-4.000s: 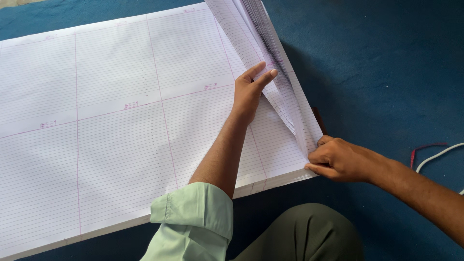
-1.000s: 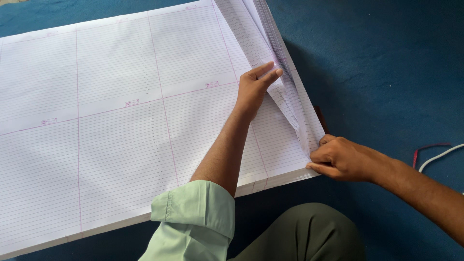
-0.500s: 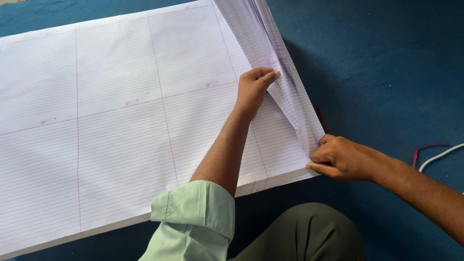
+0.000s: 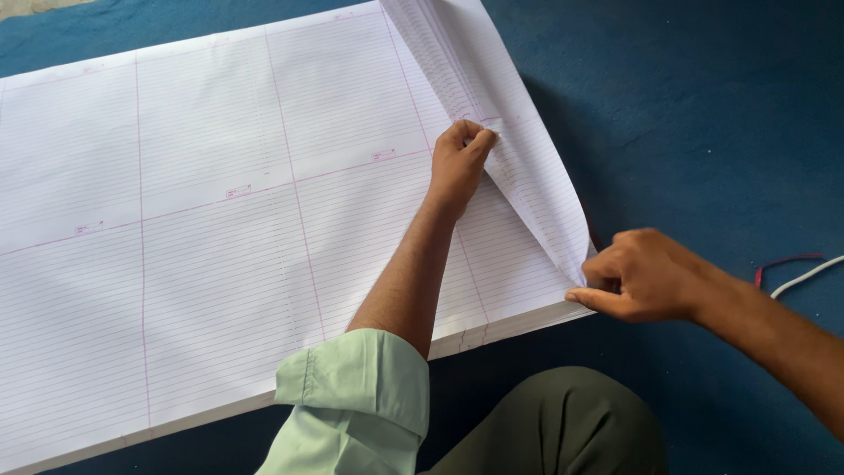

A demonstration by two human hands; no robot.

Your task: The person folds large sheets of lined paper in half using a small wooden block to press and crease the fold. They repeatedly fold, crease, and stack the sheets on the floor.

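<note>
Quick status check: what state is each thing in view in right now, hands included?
Stack of ruled sheets: lying flat on the blue floor covering.
Top sheets: right edge lifted and curled over.
Left hand: fingers pressed under the lifted fold.
Right hand: pinching the sheets' near right corner.
Red and white cords: lying loose on the floor.

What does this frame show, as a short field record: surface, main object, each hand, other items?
surface: blue floor covering
main object: stack of large ruled sheets, white with pink lines, lying flat
lifted part: right edge sheets curled upward
left hand: pressing on the stack beside the curled sheets, fingers bent
right hand: pinching the near right corner of the lifted sheets
clothing: pale green rolled sleeve, dark olive knee
other items: red and white cords at right edge
</note>
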